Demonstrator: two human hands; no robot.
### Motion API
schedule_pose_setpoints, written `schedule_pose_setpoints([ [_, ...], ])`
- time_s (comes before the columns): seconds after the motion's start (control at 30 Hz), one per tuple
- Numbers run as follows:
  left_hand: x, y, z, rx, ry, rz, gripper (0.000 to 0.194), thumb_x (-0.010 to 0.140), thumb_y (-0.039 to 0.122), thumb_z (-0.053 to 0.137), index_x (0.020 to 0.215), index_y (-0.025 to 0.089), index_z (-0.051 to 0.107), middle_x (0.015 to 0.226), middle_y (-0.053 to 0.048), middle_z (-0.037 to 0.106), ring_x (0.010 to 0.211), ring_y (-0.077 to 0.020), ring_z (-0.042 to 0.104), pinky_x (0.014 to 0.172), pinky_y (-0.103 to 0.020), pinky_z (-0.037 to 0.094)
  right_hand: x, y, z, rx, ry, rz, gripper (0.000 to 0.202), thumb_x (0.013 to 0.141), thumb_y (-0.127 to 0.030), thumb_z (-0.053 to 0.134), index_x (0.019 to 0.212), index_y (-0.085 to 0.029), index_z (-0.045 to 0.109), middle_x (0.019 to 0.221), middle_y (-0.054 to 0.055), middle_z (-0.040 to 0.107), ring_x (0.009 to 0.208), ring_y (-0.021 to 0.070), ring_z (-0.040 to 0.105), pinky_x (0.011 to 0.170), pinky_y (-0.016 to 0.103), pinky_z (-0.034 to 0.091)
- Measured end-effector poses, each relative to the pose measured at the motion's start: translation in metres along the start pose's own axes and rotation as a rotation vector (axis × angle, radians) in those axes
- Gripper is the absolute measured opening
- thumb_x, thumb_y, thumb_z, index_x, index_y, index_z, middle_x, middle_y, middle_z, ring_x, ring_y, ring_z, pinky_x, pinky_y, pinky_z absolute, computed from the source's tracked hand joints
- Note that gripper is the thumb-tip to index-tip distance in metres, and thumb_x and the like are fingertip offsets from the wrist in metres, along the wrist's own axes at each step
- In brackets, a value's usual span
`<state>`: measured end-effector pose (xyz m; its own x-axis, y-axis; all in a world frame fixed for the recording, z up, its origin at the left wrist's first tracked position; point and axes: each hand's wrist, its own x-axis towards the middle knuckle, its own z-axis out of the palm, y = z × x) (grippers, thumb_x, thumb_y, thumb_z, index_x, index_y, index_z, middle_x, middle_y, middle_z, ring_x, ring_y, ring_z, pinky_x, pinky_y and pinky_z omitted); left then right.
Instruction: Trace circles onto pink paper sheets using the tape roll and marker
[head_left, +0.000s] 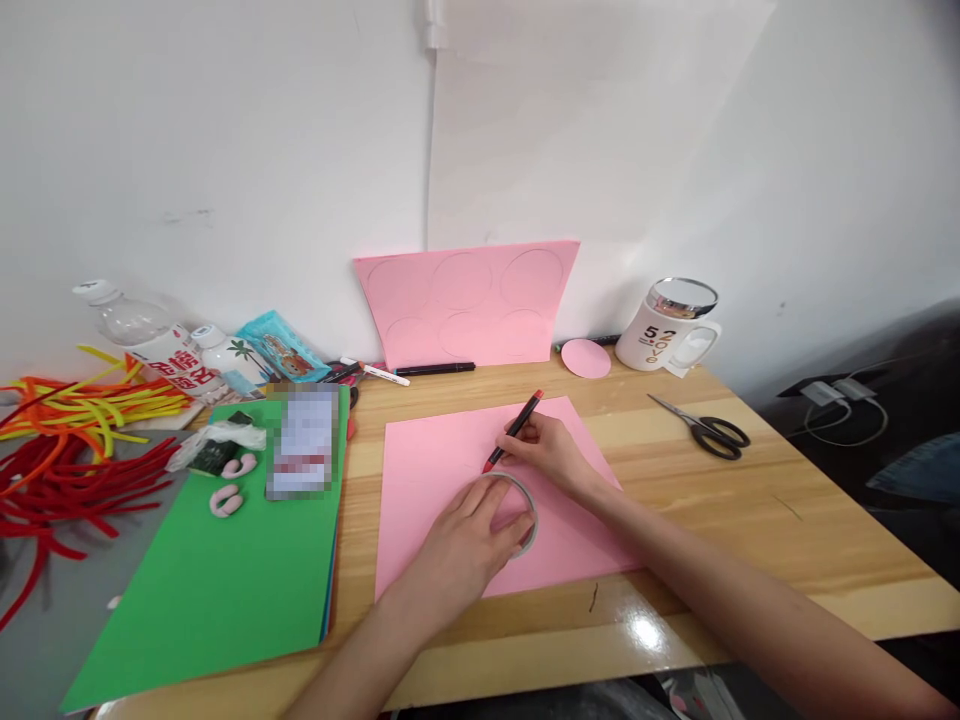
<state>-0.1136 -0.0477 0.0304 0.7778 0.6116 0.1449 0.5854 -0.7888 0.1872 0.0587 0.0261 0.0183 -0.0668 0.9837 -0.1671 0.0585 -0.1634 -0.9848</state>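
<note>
A sheet of pink paper (pixel 420 450) lies flat on the wooden table. On it rests a round grey ring (pixel 534 520), held down by my left hand (pixel 469 525), whose fingers and thumb reach over the rim into its middle. My right hand (pixel 551 450) is closed round a black marker with red ends (pixel 523 420). The marker slants, and its lower tip meets the paper just beyond the ring's far edge. Any line at the tip is too faint to make out.
Black-handled scissors (pixel 709 430) and a white mug (pixel 660 325) stand to the right. Against the wall leans pink paper with drawn circles (pixel 465 300), beside a pink disc (pixel 586 358). Green sheets (pixel 225 600), a phone (pixel 304 440) and red pipe cleaners (pixel 97 490) lie left.
</note>
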Motion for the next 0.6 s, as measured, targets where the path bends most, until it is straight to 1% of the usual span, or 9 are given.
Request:
schedule_pose_setpoints([
  [0.13, 0.001, 0.0, -0.002, -0.01, -0.044, -0.021, 0.024, 0.095, 0.022, 0.047, 0.117, 0.02, 0.056, 0.136, -0.014, 0.045, 0.128, -0.0274, 0.042, 0.104, -0.042, 0.041, -0.003, 0.002, -0.013, -0.081, 0.063, -0.009, 0.02, 0.068, -0.029, 0.075, 0.072, -0.019, 0.058, 0.066, 0.002, 0.068, 0.063, 0.02, 0.07, 0.061, 0.03, 0.058],
  [0.33, 0.001, -0.002, 0.002, 0.01, -0.02, 0.006, 0.022, 0.095, 0.023, 0.047, 0.115, 0.019, 0.057, 0.135, -0.013, 0.045, 0.129, -0.0271, 0.04, 0.105, -0.041, 0.039, -0.013, 0.015, -0.035, -0.019, 0.186, 0.056, 0.033, 0.061, -0.032, 0.08, 0.082, -0.02, 0.056, 0.062, 0.001, 0.068, 0.056, 0.0211, 0.07, 0.054, 0.03, 0.058],
  [0.4, 0.001, -0.002, 0.003, 0.001, -0.018, 0.011, 0.022, 0.095, 0.023, 0.047, 0.114, 0.019, 0.056, 0.134, -0.012, 0.046, 0.128, -0.026, 0.04, 0.105, -0.04, 0.04, -0.019, 0.018, -0.042, -0.004, 0.195, 0.053, 0.038, 0.059, -0.033, 0.081, 0.084, -0.02, 0.055, 0.063, 0.001, 0.069, 0.056, 0.0212, 0.07, 0.052, 0.03, 0.057],
  [0.47, 0.002, -0.002, 0.002, -0.012, -0.014, 0.015, 0.02, 0.095, 0.024, 0.048, 0.113, 0.02, 0.057, 0.13, -0.011, 0.047, 0.126, -0.025, 0.041, 0.103, -0.039, 0.04, -0.028, 0.018, -0.047, -0.015, 0.186, 0.04, 0.04, 0.057, -0.037, 0.083, 0.081, -0.02, 0.055, 0.063, 0.002, 0.069, 0.056, 0.0215, 0.069, 0.051, 0.029, 0.056],
  [0.6, 0.003, -0.001, -0.003, -0.054, 0.002, 0.006, 0.017, 0.095, 0.026, 0.048, 0.107, 0.021, 0.059, 0.125, -0.009, 0.049, 0.121, -0.0227, 0.042, 0.101, -0.036, 0.041, -0.048, 0.011, -0.053, -0.007, 0.148, 0.002, 0.042, 0.058, -0.049, 0.081, 0.073, -0.019, 0.057, 0.065, 0.004, 0.069, 0.058, 0.0202, 0.067, 0.053, 0.029, 0.055],
])
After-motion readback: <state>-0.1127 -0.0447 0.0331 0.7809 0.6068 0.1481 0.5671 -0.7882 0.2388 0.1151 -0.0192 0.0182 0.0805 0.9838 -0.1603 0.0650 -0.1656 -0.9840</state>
